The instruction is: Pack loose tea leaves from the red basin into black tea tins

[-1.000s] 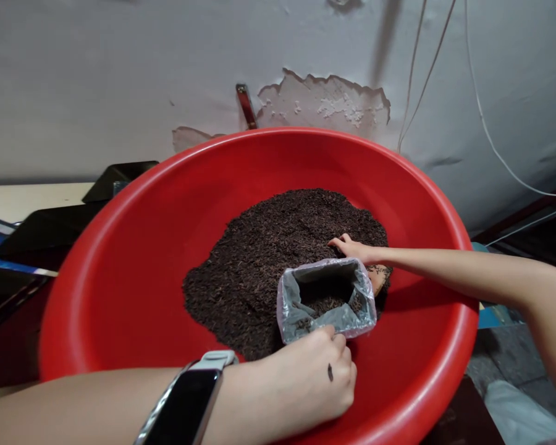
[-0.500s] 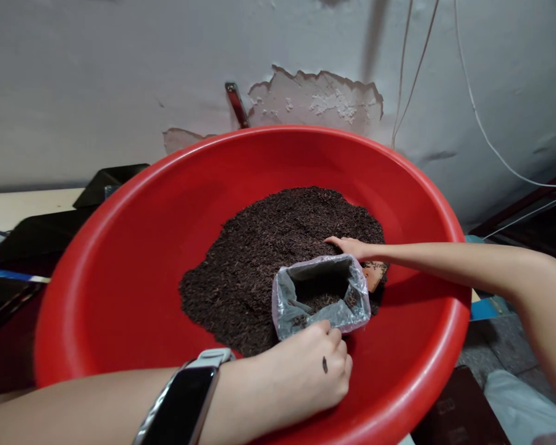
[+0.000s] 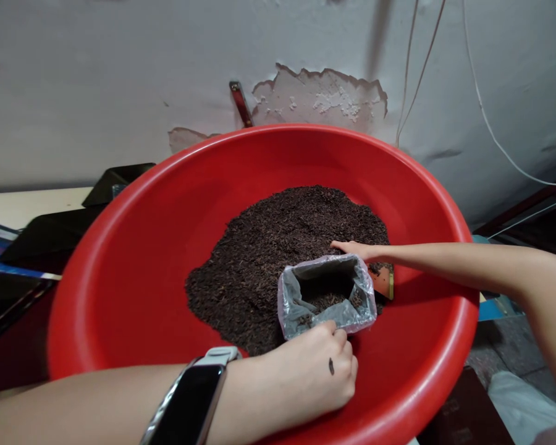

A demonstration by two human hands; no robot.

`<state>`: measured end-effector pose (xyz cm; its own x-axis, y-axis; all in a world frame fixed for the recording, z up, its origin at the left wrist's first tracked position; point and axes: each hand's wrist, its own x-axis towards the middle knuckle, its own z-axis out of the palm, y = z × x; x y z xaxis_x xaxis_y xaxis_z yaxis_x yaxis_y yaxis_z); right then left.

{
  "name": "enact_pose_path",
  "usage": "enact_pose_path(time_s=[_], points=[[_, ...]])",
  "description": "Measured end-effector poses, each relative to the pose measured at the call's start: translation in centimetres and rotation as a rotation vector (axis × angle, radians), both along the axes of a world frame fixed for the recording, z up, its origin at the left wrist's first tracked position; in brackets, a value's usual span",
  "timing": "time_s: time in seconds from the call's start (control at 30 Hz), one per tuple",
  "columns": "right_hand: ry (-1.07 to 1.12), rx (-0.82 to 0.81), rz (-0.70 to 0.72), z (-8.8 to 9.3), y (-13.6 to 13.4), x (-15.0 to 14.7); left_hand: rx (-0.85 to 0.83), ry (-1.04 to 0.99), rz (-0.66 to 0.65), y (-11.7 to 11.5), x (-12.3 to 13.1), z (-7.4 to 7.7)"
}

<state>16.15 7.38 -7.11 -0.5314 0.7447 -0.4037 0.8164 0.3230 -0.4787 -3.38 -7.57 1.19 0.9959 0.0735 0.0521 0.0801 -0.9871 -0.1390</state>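
Observation:
A heap of dark, dry, tea-like leaves (image 3: 269,247) lies in a large red basin (image 3: 134,278). On its near right side stands a small open box lined with clear plastic (image 3: 290,309), with some leaves inside. My left hand (image 3: 306,371) is closed at the near edge of this lined box; its fingertips are hidden. One dark leaf sticks to the back of that hand. Behind the box, my right hand (image 3: 359,250) rests low against the heap, its thumb showing and most fingers covered. Below its wrist is a flat orange-brown piece (image 3: 384,281) with leaves on it.
Behind the basin rises a wall (image 3: 97,74) with peeling plaster and a dark red strip (image 3: 241,105). Cords (image 3: 482,111) hang at right. Black trays (image 3: 50,238) and a blue printed item (image 3: 0,247) lie left. A dark red box (image 3: 467,411) stands lower right.
The whole view has shifted slightly, so everything sits a little further right. More of the flat orange-brown piece shows beside the lined box. My left hand keeps its place at the box.

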Motion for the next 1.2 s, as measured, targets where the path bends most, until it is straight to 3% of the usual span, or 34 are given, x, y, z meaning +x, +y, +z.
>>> enact_pose_path(time_s=[0.17,0.3,0.43,0.57,0.8,1.07,1.2], points=[[0.053,0.111,-0.043,1.6,-0.2,-1.5,0.001,0.001,-0.003,-0.1,-0.1,0.3],[0.288,0.176,-0.091,5.0,-0.2,-2.8,0.004,0.003,-0.001,-0.2,-0.1,0.2],[0.574,0.235,-0.029,8.5,-0.7,-3.5,-0.006,-0.016,-0.012,0.0,-0.1,0.3],[0.769,0.154,0.059,10.5,-2.4,-3.7,-0.004,-0.011,-0.034,0.2,-0.1,0.9],[0.868,-0.028,0.167,11.7,-4.6,-3.8,-0.003,0.002,-0.03,0.3,-0.3,1.2],[0.873,-0.391,0.114,11.9,-5.7,-4.0,0.017,0.0,0.012,-0.1,-0.2,0.7],[0.844,-0.31,0.13,11.8,-5.7,-4.0,0.014,-0.007,0.014,-0.2,-0.2,0.4]])
